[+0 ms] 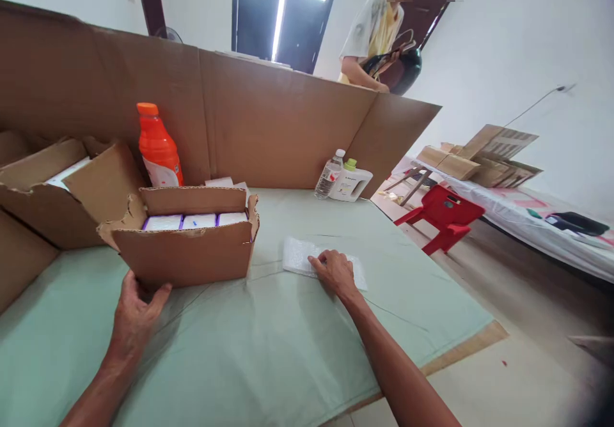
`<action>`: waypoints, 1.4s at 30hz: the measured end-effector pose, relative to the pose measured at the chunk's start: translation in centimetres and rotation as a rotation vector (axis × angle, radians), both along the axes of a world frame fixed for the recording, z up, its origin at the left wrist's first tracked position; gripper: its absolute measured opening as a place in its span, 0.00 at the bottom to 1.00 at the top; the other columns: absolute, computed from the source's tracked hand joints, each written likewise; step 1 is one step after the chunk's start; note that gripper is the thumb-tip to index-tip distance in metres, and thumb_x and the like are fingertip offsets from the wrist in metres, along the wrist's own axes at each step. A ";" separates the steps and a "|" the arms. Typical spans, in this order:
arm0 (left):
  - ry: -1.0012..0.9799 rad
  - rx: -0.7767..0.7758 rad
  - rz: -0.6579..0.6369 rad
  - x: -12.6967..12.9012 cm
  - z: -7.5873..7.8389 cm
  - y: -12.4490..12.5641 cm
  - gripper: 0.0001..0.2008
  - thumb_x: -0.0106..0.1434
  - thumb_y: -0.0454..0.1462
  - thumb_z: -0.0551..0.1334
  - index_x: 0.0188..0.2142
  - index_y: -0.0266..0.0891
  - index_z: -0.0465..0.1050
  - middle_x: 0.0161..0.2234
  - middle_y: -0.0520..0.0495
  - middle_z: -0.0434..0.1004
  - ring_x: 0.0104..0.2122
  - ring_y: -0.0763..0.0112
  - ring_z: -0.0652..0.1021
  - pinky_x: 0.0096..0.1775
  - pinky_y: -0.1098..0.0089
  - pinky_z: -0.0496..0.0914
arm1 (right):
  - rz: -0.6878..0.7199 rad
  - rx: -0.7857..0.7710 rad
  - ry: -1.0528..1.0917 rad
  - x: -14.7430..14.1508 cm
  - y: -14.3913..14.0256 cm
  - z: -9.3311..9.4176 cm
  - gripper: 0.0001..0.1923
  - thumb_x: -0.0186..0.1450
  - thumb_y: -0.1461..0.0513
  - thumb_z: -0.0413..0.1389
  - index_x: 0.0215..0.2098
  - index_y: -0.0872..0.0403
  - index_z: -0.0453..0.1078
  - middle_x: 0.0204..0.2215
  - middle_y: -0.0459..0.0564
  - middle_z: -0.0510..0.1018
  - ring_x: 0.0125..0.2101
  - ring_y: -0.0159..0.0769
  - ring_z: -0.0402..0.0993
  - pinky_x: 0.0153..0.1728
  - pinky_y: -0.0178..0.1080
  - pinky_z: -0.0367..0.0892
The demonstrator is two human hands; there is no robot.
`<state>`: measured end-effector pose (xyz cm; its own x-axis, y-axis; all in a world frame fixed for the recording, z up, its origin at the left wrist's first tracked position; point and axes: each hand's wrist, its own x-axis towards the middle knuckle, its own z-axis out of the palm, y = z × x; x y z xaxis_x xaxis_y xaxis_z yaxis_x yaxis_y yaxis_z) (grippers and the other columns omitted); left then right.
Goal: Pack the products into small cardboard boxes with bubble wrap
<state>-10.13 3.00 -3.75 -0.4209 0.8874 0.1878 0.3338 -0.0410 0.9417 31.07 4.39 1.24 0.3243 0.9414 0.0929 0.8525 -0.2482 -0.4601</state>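
Note:
My left hand (135,310) grips the lower left corner of an open cardboard box (185,257), its thumb against the front and its fingers partly hidden beneath. Torn-edged flaps stand up around the box. Inside sits a row of white packs with purple edges (199,222). To the right, my right hand (336,270) rests on a flat piece of bubble wrap (298,256) on the green-covered table (268,344). Its fingers are curled closed on the wrap, partly covering it.
At left stand more open cardboard boxes (79,213). Behind are an orange bottle (160,146), a clear water bottle (330,176) and a white jug (352,184). A cardboard partition (288,114) closes the back. Beyond it stands a person (367,37); a red chair (444,213) is right.

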 end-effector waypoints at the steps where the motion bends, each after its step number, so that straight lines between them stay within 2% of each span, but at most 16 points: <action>1: -0.015 -0.020 -0.024 0.1 0.1 -0.1 0.30 0.55 0.47 0.66 0.56 0.40 0.64 0.47 0.42 0.77 0.47 0.56 0.78 0.51 0.56 0.73 | -0.006 0.010 0.009 -0.3 0.3 -0.2 0.10 0.60 0.57 0.59 0.26 0.55 0.73 0.37 0.58 0.80 0.46 0.52 0.71 0.50 0.50 0.58; 4: -0.034 -0.074 -0.034 0.5 1.2 -1.3 0.35 0.57 0.48 0.64 0.62 0.42 0.60 0.55 0.38 0.74 0.54 0.50 0.76 0.56 0.51 0.70 | 0.015 0.056 0.071 -1.3 0.6 -0.1 0.03 0.57 0.63 0.58 0.27 0.53 0.72 0.40 0.54 0.80 0.47 0.47 0.72 0.50 0.46 0.59; 6: 0.058 -0.098 0.074 1.0 2.3 -3.1 0.39 0.57 0.49 0.63 0.66 0.44 0.57 0.62 0.37 0.68 0.59 0.45 0.72 0.58 0.45 0.68 | 0.049 0.086 0.128 -1.5 -0.2 0.8 0.04 0.59 0.63 0.55 0.27 0.53 0.70 0.39 0.51 0.81 0.45 0.43 0.74 0.48 0.43 0.62; 9: 0.249 -0.049 0.233 2.9 4.0 -7.0 0.38 0.58 0.51 0.63 0.66 0.53 0.58 0.65 0.46 0.66 0.61 0.42 0.70 0.59 0.40 0.67 | 0.132 0.105 0.204 -1.6 -2.9 3.1 0.08 0.63 0.60 0.53 0.27 0.52 0.68 0.32 0.48 0.80 0.37 0.38 0.76 0.39 0.37 0.67; 11: 0.292 -0.006 0.116 5.4 4.5 -9.8 0.32 0.62 0.52 0.60 0.65 0.58 0.60 0.63 0.51 0.68 0.61 0.42 0.71 0.57 0.38 0.68 | 0.219 0.111 0.241 -2.6 -5.3 4.9 0.09 0.64 0.59 0.54 0.27 0.52 0.69 0.28 0.45 0.79 0.31 0.35 0.74 0.33 0.35 0.66; 15: 0.258 0.121 -0.277 11.4 3.6 -13.3 0.38 0.63 0.50 0.59 0.69 0.48 0.50 0.67 0.42 0.61 0.64 0.45 0.67 0.61 0.44 0.66 | 0.502 0.107 0.368 -8.3 -9.2 6.8 0.05 0.61 0.66 0.56 0.28 0.53 0.72 0.26 0.43 0.79 0.28 0.30 0.72 0.32 0.32 0.64; 18: 0.161 -0.019 -0.335 13.6 2.9 -13.6 0.45 0.61 0.53 0.61 0.71 0.43 0.45 0.66 0.36 0.63 0.61 0.43 0.70 0.58 0.45 0.69 | 0.636 0.029 0.404 -13.7 -10.1 6.6 0.04 0.60 0.66 0.60 0.28 0.53 0.73 0.26 0.42 0.80 0.28 0.29 0.73 0.32 0.31 0.64; 20: 0.045 -0.123 -0.316 12.9 3.0 -13.2 0.44 0.63 0.54 0.59 0.71 0.41 0.45 0.61 0.35 0.70 0.57 0.46 0.75 0.54 0.49 0.72 | 0.766 -0.019 0.441 -15.8 -10.2 6.3 0.03 0.62 0.63 0.62 0.30 0.52 0.75 0.28 0.42 0.82 0.30 0.30 0.76 0.34 0.31 0.66; 22: -0.049 -0.206 -0.244 11.0 3.5 -12.8 0.40 0.64 0.53 0.57 0.70 0.41 0.49 0.52 0.38 0.78 0.49 0.52 0.80 0.49 0.55 0.75 | 0.839 0.016 0.482 -15.8 -10.3 6.0 0.03 0.65 0.60 0.61 0.34 0.50 0.76 0.33 0.42 0.84 0.35 0.32 0.78 0.41 0.33 0.67; 24: -0.081 -0.271 -0.158 8.7 3.7 -12.5 0.37 0.64 0.51 0.58 0.69 0.43 0.54 0.46 0.42 0.82 0.43 0.58 0.82 0.44 0.61 0.76 | 0.760 0.114 0.451 -13.6 -10.4 5.0 0.06 0.67 0.59 0.58 0.37 0.49 0.77 0.39 0.44 0.84 0.40 0.35 0.79 0.48 0.38 0.67; 27: -0.091 -0.332 -0.083 6.2 3.3 -12.8 0.37 0.61 0.49 0.60 0.67 0.43 0.58 0.44 0.43 0.82 0.39 0.61 0.82 0.42 0.64 0.75 | 0.507 0.191 0.186 -7.6 -10.9 2.1 0.10 0.68 0.56 0.55 0.42 0.50 0.76 0.45 0.52 0.83 0.48 0.45 0.78 0.52 0.47 0.67; 30: -0.103 -0.351 -0.081 5.3 2.2 -13.2 0.37 0.61 0.50 0.60 0.67 0.41 0.59 0.42 0.44 0.81 0.36 0.64 0.82 0.43 0.64 0.74 | 0.296 0.152 -0.166 -1.9 -13.1 -1.2 0.18 0.66 0.52 0.56 0.48 0.54 0.75 0.53 0.60 0.79 0.53 0.54 0.75 0.51 0.55 0.68; 32: -0.051 -0.341 -0.116 4.9 1.6 -13.2 0.36 0.61 0.52 0.60 0.65 0.40 0.61 0.40 0.46 0.80 0.35 0.64 0.81 0.41 0.64 0.74 | 0.193 0.118 -0.306 0.2 -15.0 -2.9 0.22 0.65 0.50 0.55 0.49 0.55 0.74 0.54 0.63 0.77 0.53 0.57 0.74 0.48 0.56 0.69; 36: 0.275 -0.347 -0.236 3.1 1.6 -12.9 0.32 0.61 0.51 0.56 0.61 0.40 0.66 0.31 0.51 0.77 0.28 0.66 0.77 0.36 0.64 0.73 | 0.153 0.133 -0.294 0.3 -16.8 -4.6 0.17 0.66 0.51 0.53 0.45 0.52 0.73 0.55 0.59 0.76 0.53 0.53 0.74 0.47 0.53 0.70; 39: 0.489 -0.297 -0.141 1.8 2.9 -13.3 0.30 0.61 0.50 0.56 0.60 0.41 0.67 0.38 0.47 0.79 0.31 0.64 0.78 0.32 0.65 0.72 | 0.150 0.163 -0.143 -0.6 -16.3 -4.2 0.13 0.66 0.52 0.49 0.38 0.51 0.70 0.53 0.57 0.78 0.51 0.49 0.76 0.46 0.51 0.70; 42: 0.474 -0.121 -0.072 2.7 4.8 -14.3 0.26 0.63 0.49 0.57 0.57 0.41 0.69 0.43 0.44 0.78 0.35 0.62 0.78 0.29 0.67 0.72 | 0.081 0.140 0.018 -0.6 -15.5 -2.6 0.14 0.65 0.51 0.51 0.39 0.50 0.69 0.46 0.55 0.81 0.43 0.45 0.79 0.42 0.46 0.73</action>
<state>-7.47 -11.29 1.01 -0.2513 0.9383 0.2374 0.7269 0.0209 0.6864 30.49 -11.15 -1.36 0.2508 0.9427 0.2199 0.8582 -0.1115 -0.5010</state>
